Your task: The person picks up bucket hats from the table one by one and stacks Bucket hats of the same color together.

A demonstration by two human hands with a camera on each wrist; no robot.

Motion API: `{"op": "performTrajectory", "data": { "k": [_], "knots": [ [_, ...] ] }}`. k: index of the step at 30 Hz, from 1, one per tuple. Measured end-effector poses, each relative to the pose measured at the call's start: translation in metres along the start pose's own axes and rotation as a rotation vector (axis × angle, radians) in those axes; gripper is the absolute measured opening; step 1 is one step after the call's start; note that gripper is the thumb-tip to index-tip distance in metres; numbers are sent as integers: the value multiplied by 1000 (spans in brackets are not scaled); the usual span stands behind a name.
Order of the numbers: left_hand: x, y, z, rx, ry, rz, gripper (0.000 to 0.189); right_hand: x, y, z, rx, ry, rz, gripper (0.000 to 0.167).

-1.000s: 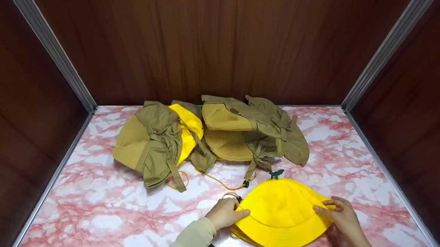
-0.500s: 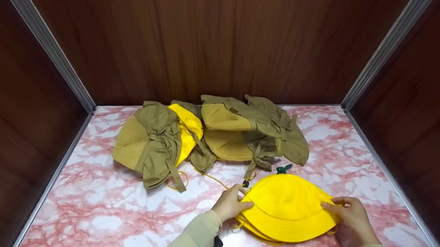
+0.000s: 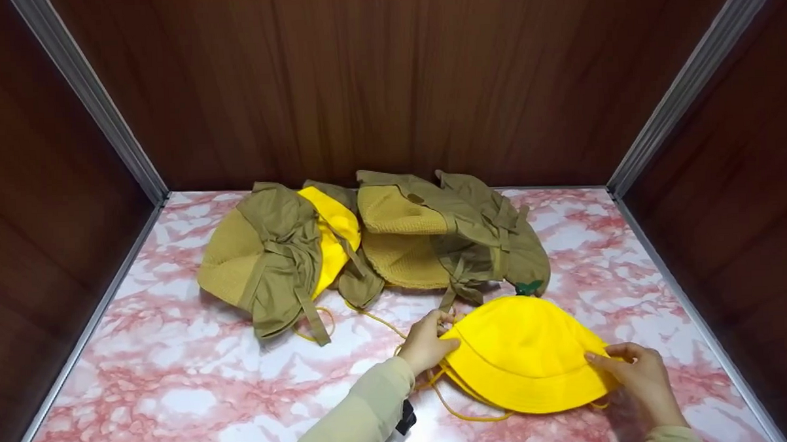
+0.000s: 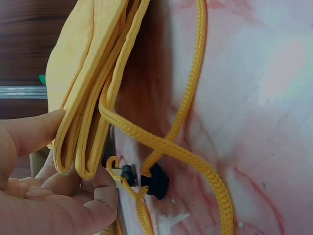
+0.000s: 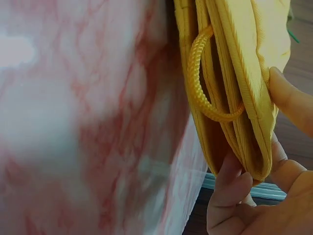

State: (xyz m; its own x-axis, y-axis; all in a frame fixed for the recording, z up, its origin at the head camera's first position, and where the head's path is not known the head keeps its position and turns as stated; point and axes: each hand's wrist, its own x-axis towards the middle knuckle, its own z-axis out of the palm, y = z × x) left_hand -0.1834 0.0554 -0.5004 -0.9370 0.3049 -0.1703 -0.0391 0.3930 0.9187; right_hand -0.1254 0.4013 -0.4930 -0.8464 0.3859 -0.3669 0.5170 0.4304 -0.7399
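Two hands hold a yellow bucket hat (image 3: 529, 360) by opposite sides of its brim, with a green sprout (image 3: 529, 287) on the crown. My left hand (image 3: 427, 344) pinches the left edge, thumb on top; in the left wrist view the brim's layers (image 4: 83, 147) lie folded together between thumb and fingers. My right hand (image 3: 641, 372) pinches the right edge; the right wrist view shows several brim layers (image 5: 234, 98) and a loop of yellow cord (image 5: 195, 83). Cord (image 4: 190, 161) with a black toggle (image 4: 155, 181) hangs below the left side.
Behind lie a khaki sun hat (image 3: 264, 258) at left, a yellow hat (image 3: 335, 242) partly covered by khaki fabric, and more khaki hats (image 3: 459, 232) at the back. Brown panels (image 3: 375, 84) enclose the marbled tabletop (image 3: 177, 385) on the back and sides.
Both hands have carried the yellow hat up and to the right across the view, towards the khaki hats. More cord shows beneath its left side now. The hats at the back stay put.
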Motion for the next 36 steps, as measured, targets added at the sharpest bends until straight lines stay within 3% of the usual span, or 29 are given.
{"op": "performTrajectory", "data": {
  "k": [10,16,26,31,33,36],
  "knots": [
    [6,-10,1,-24,8,10,34,4,6,10,-200,52,-48,79],
    [8,-15,3,-11,17,18,35,3,2,15,-299,-8,38,84],
    [8,-15,0,88,25,11,34,0,-8,17,-499,-33,3,82],
    [8,-13,-2,85,31,18,36,-6,-29,11,-651,4,-117,80],
    [9,-12,-3,76,33,16,37,-9,-41,10,-648,57,-210,72],
    [9,-11,-5,53,44,14,34,-10,-63,11,-548,86,-321,61]
  ]
}}
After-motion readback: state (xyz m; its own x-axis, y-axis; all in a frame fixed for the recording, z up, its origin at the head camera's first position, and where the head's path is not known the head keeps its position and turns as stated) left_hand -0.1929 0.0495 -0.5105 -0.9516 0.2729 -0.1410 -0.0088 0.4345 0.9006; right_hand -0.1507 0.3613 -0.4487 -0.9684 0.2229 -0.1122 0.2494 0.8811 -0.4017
